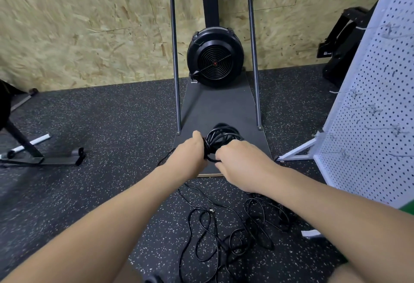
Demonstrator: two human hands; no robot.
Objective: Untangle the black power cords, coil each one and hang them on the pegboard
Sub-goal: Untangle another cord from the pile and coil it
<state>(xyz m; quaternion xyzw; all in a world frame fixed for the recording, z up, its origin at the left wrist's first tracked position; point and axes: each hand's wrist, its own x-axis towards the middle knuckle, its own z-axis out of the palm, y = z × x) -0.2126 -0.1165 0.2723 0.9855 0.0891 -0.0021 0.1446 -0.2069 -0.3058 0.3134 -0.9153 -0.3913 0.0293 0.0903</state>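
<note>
Fingers of the left hand (192,155) clamp the coiled cord (220,137) at frame centre so its loops stay gathered, while the right hand (239,164) pinches its loose end, the pegboard (367,112) waiting at right.

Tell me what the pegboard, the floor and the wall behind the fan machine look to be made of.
Pegboard: probably white-painted sheet metal, going by its regular holes and thin frame.
Floor: looks like matte black rubber matting with pale flecks.
Wall: oriented strand board, unfinished, with visible pressed wood flakes.
</note>
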